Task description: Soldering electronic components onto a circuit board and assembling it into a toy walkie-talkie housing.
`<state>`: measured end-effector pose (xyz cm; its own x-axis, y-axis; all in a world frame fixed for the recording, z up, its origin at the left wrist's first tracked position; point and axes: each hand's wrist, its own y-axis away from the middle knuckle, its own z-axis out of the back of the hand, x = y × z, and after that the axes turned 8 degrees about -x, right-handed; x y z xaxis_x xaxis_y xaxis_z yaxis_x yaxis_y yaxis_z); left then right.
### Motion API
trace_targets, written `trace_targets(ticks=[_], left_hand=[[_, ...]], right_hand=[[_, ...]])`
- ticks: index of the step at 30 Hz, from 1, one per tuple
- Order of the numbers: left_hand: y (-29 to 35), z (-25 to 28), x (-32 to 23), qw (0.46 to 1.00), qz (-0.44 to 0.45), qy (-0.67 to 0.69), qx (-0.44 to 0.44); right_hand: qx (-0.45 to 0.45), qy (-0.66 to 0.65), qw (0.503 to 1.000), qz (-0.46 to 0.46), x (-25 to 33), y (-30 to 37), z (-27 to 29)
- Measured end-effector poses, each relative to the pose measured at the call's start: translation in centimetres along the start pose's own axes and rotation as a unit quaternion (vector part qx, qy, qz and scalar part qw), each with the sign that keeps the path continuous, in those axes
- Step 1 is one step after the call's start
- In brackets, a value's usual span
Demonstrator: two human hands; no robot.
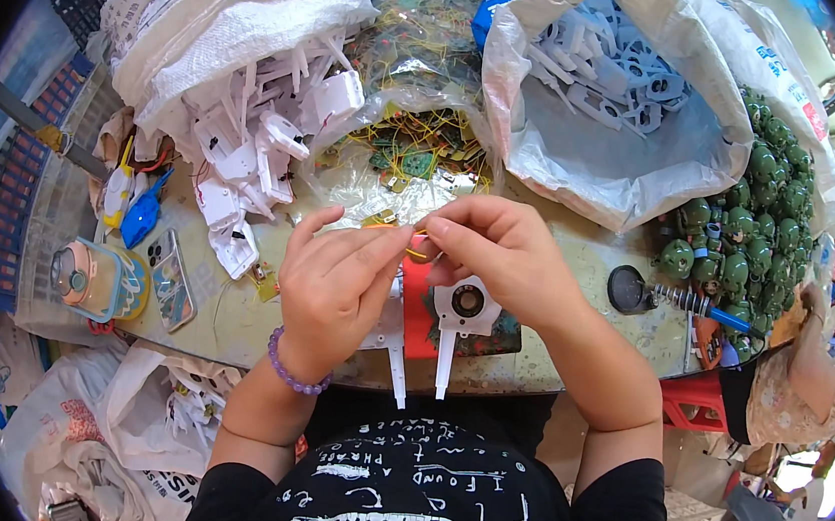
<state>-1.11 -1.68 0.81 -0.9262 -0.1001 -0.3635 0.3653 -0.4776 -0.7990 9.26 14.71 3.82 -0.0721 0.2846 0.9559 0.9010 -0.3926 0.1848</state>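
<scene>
Close together over the near middle of the table, both my hands are pinched on thin yellow and orange wires point(417, 254). My left hand point(341, 271) has thumb and forefinger closed at the wire, its other fingers partly raised. From the other side, my right hand point(508, 259) grips the wire with bent fingers; the exact fingertip contact is partly hidden. Below the hands lies a white plastic housing half point(465, 322) with a round black speaker and a narrow handle. A red strip point(418, 313) separates it from a second white housing half point(388, 335), partly covered by my left hand.
White plastic parts point(235, 168) spill from a woven sack point(228, 31) at left. A clear bag point(412, 54) of wired green circuit boards lies behind my hands. Another sack point(586, 181) holds pale parts; dark green round pieces point(748, 217) heap at right. A cup point(94, 278) and phone point(171, 279) are left.
</scene>
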Motion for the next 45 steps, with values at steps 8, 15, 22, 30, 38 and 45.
trace_targets(ticks=[8,15,22,30,38,45], left_hand=[[0.0,-0.2,0.1,0.997,0.048,0.045,0.04],[0.1,0.1,0.2,0.993,0.078,0.055,0.063],[0.0,0.3,-0.2,0.99,0.102,0.071,0.067],[0.2,0.8,0.2,0.985,0.113,0.085,0.1],[1.1,0.8,1.1,0.985,0.14,0.057,0.077],[1.5,1.6,2.2,0.98,0.187,0.058,0.03]], right_hand=[[-0.033,0.357,0.865,0.351,-0.8,0.3,1.7],[-0.116,0.301,0.885,0.336,-1.1,1.2,1.9],[-0.053,0.348,0.868,0.35,-1.5,0.6,1.4],[-0.055,0.374,0.842,0.384,-1.5,0.7,1.2],[-0.007,0.634,0.696,0.338,-1.7,5.3,0.8],[-0.033,0.663,0.641,0.386,-1.2,5.7,5.4]])
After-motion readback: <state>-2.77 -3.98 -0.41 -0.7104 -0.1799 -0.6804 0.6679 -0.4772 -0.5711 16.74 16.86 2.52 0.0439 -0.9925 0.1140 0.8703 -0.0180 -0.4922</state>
